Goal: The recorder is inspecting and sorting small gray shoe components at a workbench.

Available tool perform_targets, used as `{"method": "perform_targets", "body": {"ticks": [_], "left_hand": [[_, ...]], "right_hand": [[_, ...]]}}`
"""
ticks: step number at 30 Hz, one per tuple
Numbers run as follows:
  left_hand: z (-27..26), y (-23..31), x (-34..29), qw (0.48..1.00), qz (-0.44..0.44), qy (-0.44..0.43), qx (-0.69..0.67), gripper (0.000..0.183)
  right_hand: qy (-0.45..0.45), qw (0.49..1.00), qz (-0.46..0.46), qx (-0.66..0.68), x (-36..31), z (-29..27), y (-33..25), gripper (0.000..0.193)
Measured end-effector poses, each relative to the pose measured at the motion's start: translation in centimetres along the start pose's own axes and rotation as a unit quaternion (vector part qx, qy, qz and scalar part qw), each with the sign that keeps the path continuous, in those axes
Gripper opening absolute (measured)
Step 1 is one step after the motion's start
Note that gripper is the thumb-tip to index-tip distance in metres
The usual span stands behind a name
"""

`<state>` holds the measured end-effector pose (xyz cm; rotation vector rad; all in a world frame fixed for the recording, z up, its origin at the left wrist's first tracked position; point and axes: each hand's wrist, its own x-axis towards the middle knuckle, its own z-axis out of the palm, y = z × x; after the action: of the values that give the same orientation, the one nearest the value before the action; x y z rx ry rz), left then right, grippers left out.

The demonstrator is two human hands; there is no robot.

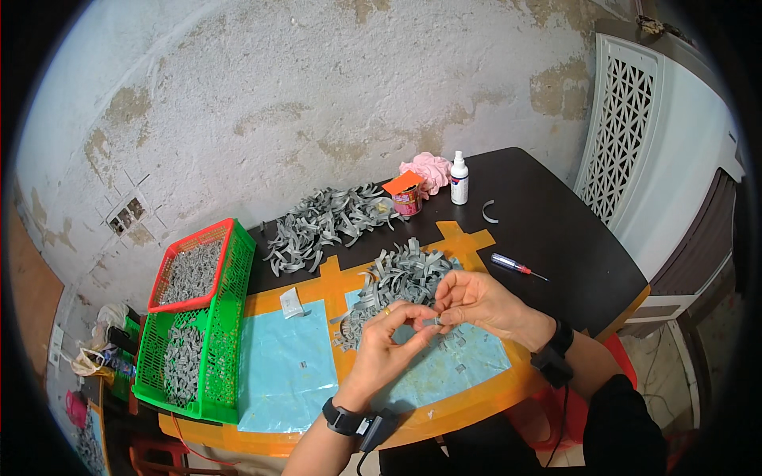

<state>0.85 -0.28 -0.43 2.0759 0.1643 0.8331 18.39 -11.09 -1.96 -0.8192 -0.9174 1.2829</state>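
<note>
My left hand (386,347) and my right hand (486,306) meet over the near middle of the table. Between their fingertips they pinch a small grey piece (431,322), partly hidden by the fingers. Just beyond them is a heap of grey curved strips (406,274), with smaller grey bits (348,332) at its left side. Below my hands, a few loose small pieces (460,368) lie on a light-blue sheet (413,389) edged with orange tape.
Another heap of curved strips (325,222) lies farther back. A red basket (230,230) and green basket (226,357) of small grey pieces stand at left. Toward the right are a can (408,200), pink cloth (429,170), white spray bottle (459,181) and screwdriver (512,264).
</note>
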Motion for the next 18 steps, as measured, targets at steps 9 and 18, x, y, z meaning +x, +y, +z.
{"method": "perform_targets", "body": {"ticks": [9,18], "left_hand": [[0.04,0.14,-0.14,0.999,0.01,0.008,-0.043,0.017],[0.24,0.21,-0.14,0.999,0.023,0.031,-0.036,0.016]], "right_hand": [[-0.014,1.0,-0.01,-0.001,-0.07,0.33,-0.08,0.027],[-0.042,0.997,-0.003,0.066,-0.13,0.55,0.24,0.025]]}}
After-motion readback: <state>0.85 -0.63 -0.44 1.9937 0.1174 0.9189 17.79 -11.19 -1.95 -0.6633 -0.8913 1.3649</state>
